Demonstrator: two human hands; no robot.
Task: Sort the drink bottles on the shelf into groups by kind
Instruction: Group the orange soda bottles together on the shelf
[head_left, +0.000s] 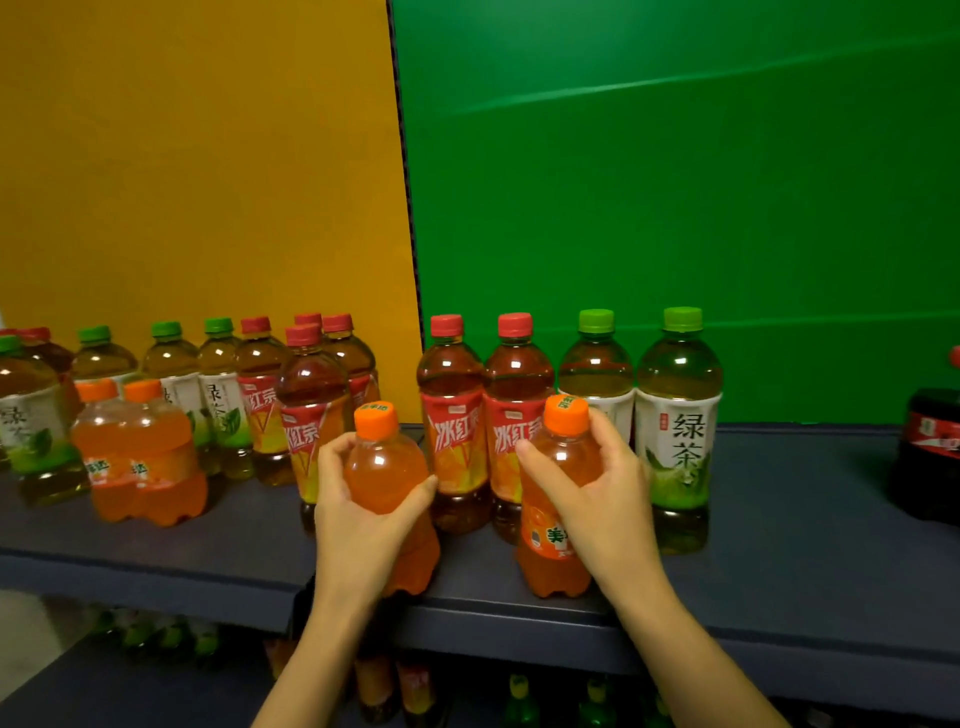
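Left hand: our left hand (358, 499) has its fingers (415, 496) wrapped around a small orange soda bottle (387, 467), orange cap, label hidden, at 6 o'clock by the shelf's front edge.
Right hand: our right hand (597, 483) has its fingers (540, 467) curled around a second orange soda bottle (550, 525); we read "美" on its label.
Orange soda, standing: we count two (137, 457) at 9 o'clock, touching, labels too blurred to read.
Iced red tea: two red-capped bottles (485, 415) at 12 o'clock, marked "冰红茶"; four more (311, 395) at 10 o'clock.
Green tea: two light-green-capped bottles (675, 405) at 2 o'clock, marked "绿茶"; at least four more (171, 374) at 9 to 10 o'clock.
Cola: one dark bottle (930, 447) at 3 o'clock, cut off by the frame.
Shelf: dark shelf (805, 499); open room between green tea and cola, and along the front edge at 8 o'clock.
Lower shelf: more bottles (519, 701), blurred; we cannot count them.
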